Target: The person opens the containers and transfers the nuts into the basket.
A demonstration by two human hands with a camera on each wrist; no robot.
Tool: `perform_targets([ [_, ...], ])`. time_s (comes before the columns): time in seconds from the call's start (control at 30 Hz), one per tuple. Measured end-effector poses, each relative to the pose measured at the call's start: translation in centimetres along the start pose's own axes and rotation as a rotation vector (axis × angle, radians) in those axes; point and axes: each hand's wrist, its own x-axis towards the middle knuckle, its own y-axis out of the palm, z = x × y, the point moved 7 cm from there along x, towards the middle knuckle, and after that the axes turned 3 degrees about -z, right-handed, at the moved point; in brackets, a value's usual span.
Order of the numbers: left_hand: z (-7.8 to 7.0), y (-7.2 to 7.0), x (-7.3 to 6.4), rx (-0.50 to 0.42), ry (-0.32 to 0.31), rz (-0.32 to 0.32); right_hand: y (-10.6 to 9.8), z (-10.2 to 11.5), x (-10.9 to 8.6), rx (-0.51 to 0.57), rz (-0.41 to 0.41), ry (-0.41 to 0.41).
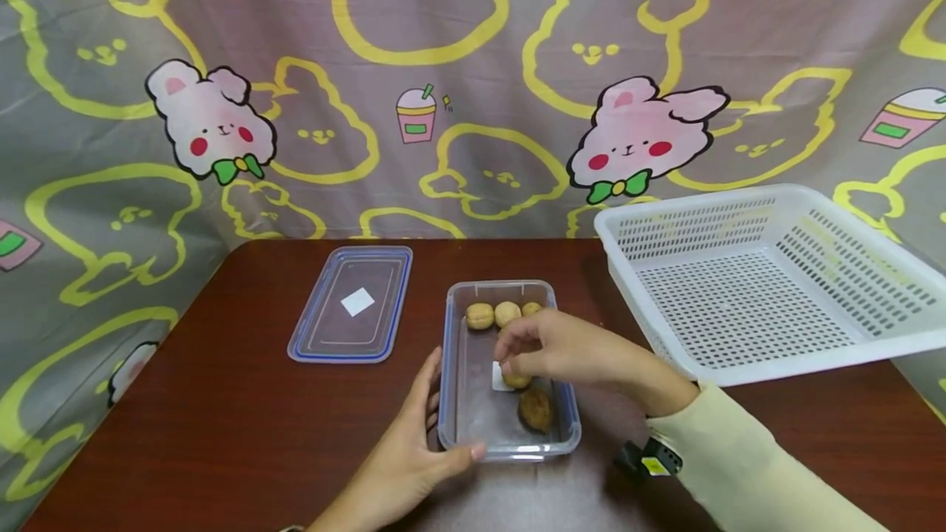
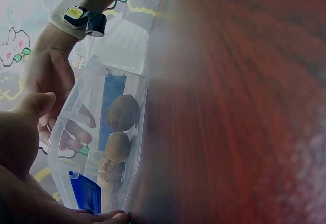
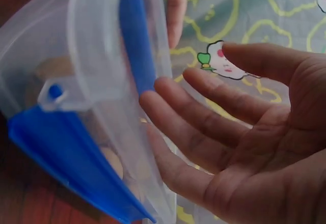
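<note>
A clear plastic food box (image 1: 452, 401) with blue side clips stands on the table. My left hand (image 1: 406, 433) holds its near left corner, thumb at the front rim and fingers along the left wall. Above the box's inside, my right hand (image 1: 550, 347) has its fingers apart with nothing between them, as the right wrist view shows. Under its fingertips lies a pale walnut (image 1: 516, 378), partly hidden. Nearer the front sits a larger dark brown nut (image 1: 535, 410). Several pale walnuts (image 1: 479, 316) line the far wall. A white square (image 1: 498, 378) shows at the box's bottom.
The blue-edged clear lid (image 1: 355, 265) lies flat to the left, bearing a white square. At the right stands a white perforated plastic basket (image 1: 727, 302). A patterned curtain (image 1: 473, 89) hangs behind the dark red wooden table (image 1: 222, 433).
</note>
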Motion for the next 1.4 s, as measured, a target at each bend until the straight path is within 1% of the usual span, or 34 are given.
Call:
perform_targets([
  [0.1,0.0,0.0,0.1,0.025,0.0,0.007,0.3,0.5,-0.2,-0.1,-0.004,-0.069],
  [0.2,0.0,0.1,0.1,0.032,-0.003,0.012,0.6,0.8,-0.5,-0.204,-0.033,-0.105],
  [0.3,0.1,0.1,0.2,0.025,-0.007,0.014,0.8,0.9,-0.9,-0.3,-0.07,-0.114],
  [0.4,0.2,0.0,0.2,0.021,-0.015,0.012,1.2,0.8,-1.2,-0.395,-0.092,-0.117],
  [0.47,0.3,0.0,0.2,0.018,-0.019,0.014,1.4,0.8,-1.3,-0.458,-0.103,-0.132],
  [0.57,0.3,0.0,0.3,0.017,-0.024,0.02,1.8,0.7,-1.5,-0.53,-0.109,-0.16],
  [0.67,0.3,0.0,0.3,0.018,-0.027,0.025,2.0,0.5,-1.5,-0.57,-0.111,-0.179],
  [0.9,0.3,0.0,0.3,0.028,-0.022,0.024,2.4,0.2,-1.7,-0.613,-0.121,-0.226],
  [1.03,0.2,0.0,0.3,0.032,-0.025,0.026,2.5,-0.1,-1.7,-0.618,-0.118,-0.221],
  [1.13,0.2,0.0,0.3,0.032,-0.027,0.03,2.5,-0.2,-1.6,-0.579,-0.096,-0.184],
  [1.33,0.2,-0.1,0.2,0.039,-0.024,0.036,3.4,0.0,-0.9,-0.407,0.013,-0.077],
  [1.4,0.2,-0.1,0.2,0.039,-0.022,0.038,3.6,0.1,-0.7,-0.398,0.037,-0.052],
])
